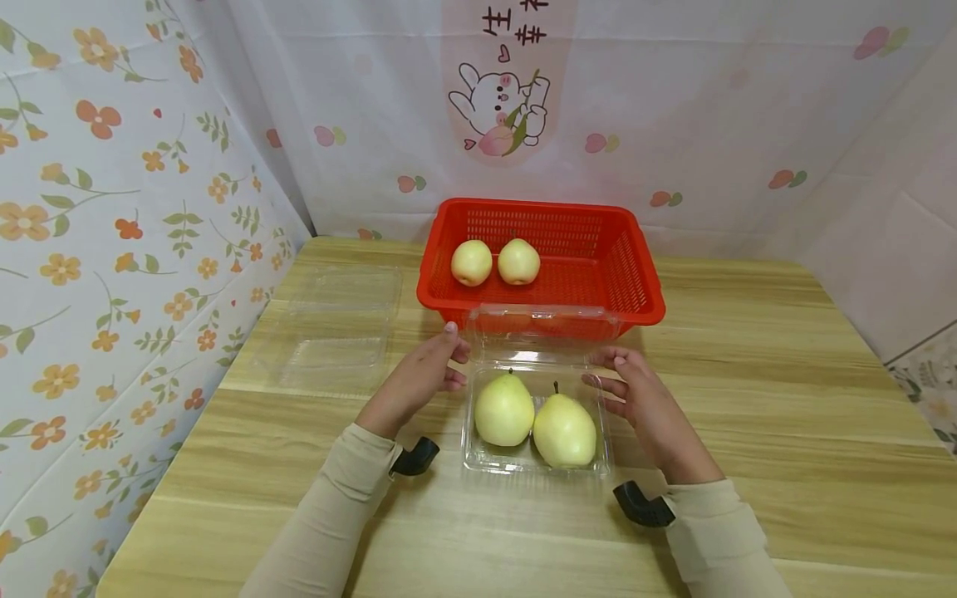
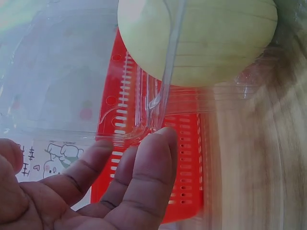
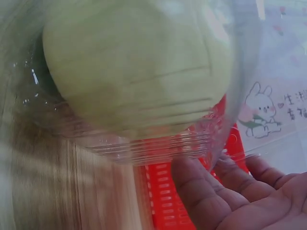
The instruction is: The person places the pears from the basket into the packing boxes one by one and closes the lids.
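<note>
From where I stand, nearest to me are the two beige sleeves of a person, the left sleeve [image 1: 329,507] and the right sleeve [image 1: 721,531], both forearms reaching forward over the wooden table [image 1: 763,415] and turning a little inward. At each wrist is a black piece [image 1: 415,457]. Between the hands stands a clear plastic box [image 1: 486,465], its lid raised at the far side. In it lie two pale yellow pears, the left pear [image 1: 504,411] and the right pear [image 1: 565,432], side by side, their stems pointing up and away from the person. The left hand [image 1: 419,374] is at the left back corner of the box, the palm facing inward; its fingers are loosely bent, not clenched, and the fingertips seem to touch the plastic edge, with the thumb apart. The right hand [image 1: 649,399] mirrors it on the right side, fingers spread and slightly bent, the tips at the wall of the box, without grasping. To the left lies another clear box [image 1: 336,332], opened flat. Behind the lid is a red basket [image 1: 568,286] with two round pale fruits [image 1: 519,262] in its left part. Farthest hangs a white cloth [image 1: 710,108] with a rabbit drawing [image 1: 497,100].
</note>
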A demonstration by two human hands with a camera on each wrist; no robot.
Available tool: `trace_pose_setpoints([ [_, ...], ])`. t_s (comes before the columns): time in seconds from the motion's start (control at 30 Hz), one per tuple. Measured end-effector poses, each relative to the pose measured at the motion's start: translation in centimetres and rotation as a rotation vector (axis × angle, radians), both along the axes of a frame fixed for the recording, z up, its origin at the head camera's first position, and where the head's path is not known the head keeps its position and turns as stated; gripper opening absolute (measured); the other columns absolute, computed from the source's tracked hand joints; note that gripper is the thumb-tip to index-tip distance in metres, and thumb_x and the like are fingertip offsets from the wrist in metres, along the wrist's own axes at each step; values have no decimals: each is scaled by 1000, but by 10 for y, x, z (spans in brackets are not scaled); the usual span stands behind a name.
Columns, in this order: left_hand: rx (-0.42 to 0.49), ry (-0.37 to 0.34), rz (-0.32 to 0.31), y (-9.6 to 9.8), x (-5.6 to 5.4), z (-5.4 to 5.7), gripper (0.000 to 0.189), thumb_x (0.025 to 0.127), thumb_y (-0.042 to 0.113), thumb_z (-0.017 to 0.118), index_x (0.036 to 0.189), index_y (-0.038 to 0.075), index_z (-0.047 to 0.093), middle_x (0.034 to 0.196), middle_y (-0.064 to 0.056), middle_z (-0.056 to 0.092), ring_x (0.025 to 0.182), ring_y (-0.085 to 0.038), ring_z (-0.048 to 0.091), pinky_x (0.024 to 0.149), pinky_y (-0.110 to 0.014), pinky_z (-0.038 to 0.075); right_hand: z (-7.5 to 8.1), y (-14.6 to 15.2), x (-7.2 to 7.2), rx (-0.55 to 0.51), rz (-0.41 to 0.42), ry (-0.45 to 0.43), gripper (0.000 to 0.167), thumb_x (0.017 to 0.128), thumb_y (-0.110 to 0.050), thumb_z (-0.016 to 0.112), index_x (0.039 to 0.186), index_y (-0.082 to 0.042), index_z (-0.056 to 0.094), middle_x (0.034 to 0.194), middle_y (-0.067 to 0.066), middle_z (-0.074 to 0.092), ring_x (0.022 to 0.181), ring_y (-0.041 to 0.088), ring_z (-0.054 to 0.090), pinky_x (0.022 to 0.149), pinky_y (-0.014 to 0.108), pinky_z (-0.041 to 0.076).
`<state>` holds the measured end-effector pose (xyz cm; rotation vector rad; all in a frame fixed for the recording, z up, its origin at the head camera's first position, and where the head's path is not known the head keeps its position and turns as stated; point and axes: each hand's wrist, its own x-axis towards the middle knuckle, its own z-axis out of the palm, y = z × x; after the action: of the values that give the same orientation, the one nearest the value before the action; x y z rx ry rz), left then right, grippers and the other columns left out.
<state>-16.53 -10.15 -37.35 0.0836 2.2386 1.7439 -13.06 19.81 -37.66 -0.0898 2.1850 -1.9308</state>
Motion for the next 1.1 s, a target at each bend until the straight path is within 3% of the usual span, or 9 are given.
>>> trace_pose_setpoints([
  [0.2, 46, 4, 14, 0, -1, 3, 56, 107, 44, 32, 123, -4, 56, 125, -18, 55, 100, -37, 62, 88, -41, 54, 0, -2, -2, -31, 53, 26, 57, 109, -37, 25, 149, 4, 21, 151, 22, 32, 135, 44, 39, 103, 37, 44],
  [0.4, 118, -11, 19, 2, -3, 3, 48, 108, 39, 35, 120, -4, 53, 122, -19, 54, 106, -34, 60, 89, -41, 54, 0, -6, -5, -92, 52, 30, 61, 108, -39, 27, 146, 7, 20, 150, 26, 30, 134, 46, 37, 99, 31, 46],
  [0.57, 91, 8, -29, 0, -4, 2, 41, 107, 33, 37, 119, -3, 55, 126, -19, 55, 113, -34, 59, 96, -44, 51, -2, -7, -4, -106, 39, 20, 56, 108, -36, 26, 143, 7, 21, 149, 26, 29, 133, 43, 38, 100, 31, 46],
  [0.7, 62, 20, -71, -4, -3, 1, 38, 104, 28, 39, 118, -3, 57, 131, -18, 54, 116, -35, 59, 98, -47, 49, -4, -6, -5, -127, 32, 35, 55, 108, -43, 25, 136, 4, 27, 147, 25, 32, 129, 35, 45, 100, 32, 46],
  [0.9, 33, -35, -81, -8, 0, 0, 37, 102, 26, 46, 122, 0, 63, 134, -13, 56, 106, -33, 65, 87, -44, 55, -5, -3, -5, -167, 16, 43, 53, 105, -54, 24, 123, -8, 44, 136, 12, 44, 127, 31, 50, 100, 34, 48],
  [1.1, 15, -54, -94, -8, 1, -1, 37, 102, 23, 47, 122, -2, 66, 137, -14, 56, 98, -28, 68, 76, -37, 58, -5, -2, -4, -182, -3, -8, 30, 107, -36, 30, 110, -10, 43, 123, 1, 50, 121, 24, 54, 98, 33, 48],
])
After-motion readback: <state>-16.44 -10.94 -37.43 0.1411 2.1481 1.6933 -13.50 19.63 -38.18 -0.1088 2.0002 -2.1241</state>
